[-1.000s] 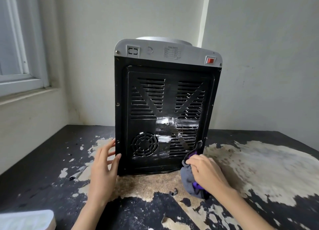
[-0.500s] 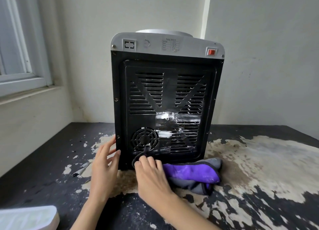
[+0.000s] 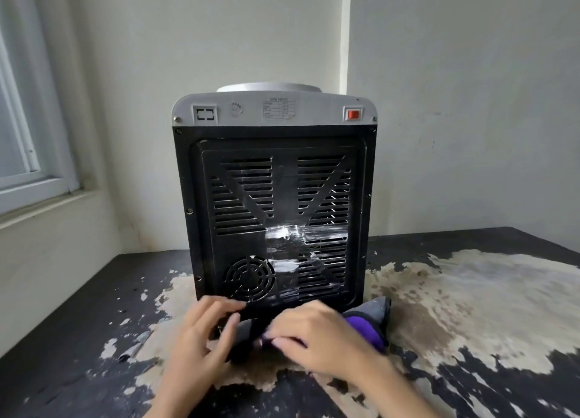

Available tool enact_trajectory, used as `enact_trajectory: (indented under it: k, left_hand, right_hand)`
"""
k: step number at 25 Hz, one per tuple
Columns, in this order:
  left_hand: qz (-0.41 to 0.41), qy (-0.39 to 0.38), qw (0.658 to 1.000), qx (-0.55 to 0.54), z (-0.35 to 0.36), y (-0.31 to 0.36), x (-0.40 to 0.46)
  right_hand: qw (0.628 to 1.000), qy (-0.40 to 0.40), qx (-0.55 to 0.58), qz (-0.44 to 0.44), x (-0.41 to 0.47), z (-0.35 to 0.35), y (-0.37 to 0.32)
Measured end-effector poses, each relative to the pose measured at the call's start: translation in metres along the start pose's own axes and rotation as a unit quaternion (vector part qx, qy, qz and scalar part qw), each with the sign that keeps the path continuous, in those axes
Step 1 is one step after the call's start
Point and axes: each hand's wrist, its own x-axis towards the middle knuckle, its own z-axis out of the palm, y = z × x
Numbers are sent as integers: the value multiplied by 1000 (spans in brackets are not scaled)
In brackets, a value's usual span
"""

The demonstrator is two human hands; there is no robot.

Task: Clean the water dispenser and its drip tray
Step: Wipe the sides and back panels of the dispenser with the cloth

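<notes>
The water dispenser stands on the table with its black vented back panel facing me; its top is grey with a red switch. White smears mark the panel's middle. A grey and purple cloth lies along the foot of the panel. My right hand lies over the cloth's middle, fingers curled round it. My left hand is at the cloth's left end, its fingers fairly straight near the panel's lower edge and its thumb against the grey fabric. The drip tray is out of sight.
The table is black with large peeled, pale patches around the dispenser. White walls close in behind and to the left, where there is also a window above a sill.
My right hand left the fan grille area and went back onto the cloth. My left hand came off the dispenser's left edge and moved to the cloth's left end.
</notes>
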Motion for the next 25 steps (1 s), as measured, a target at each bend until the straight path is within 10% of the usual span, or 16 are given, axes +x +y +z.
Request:
enact_trajectory:
  k: [7, 11, 14, 16, 21, 25]
  left_hand:
    - [51, -138, 988, 41, 18, -24, -2]
    - [28, -166, 984, 50, 19, -24, -3]
    - [13, -184, 981, 51, 17, -16, -3]
    - [-4, -183, 982, 38, 17, -8, -4]
    - [-28, -130, 991, 23, 15, 3, -3]
    - [-37, -74, 996, 33, 12, 0, -2]
  right_hand:
    - [955, 73, -8, 286, -88, -37, 85]
    - [967, 26, -44, 248, -78, -26, 70]
    - [954, 53, 148, 257, -76, -29, 63]
    - [893, 117, 326, 287, -79, -41, 67]
    - [585, 370, 628, 355, -96, -72, 101]
    - [546, 507, 621, 241, -103, -88, 95]
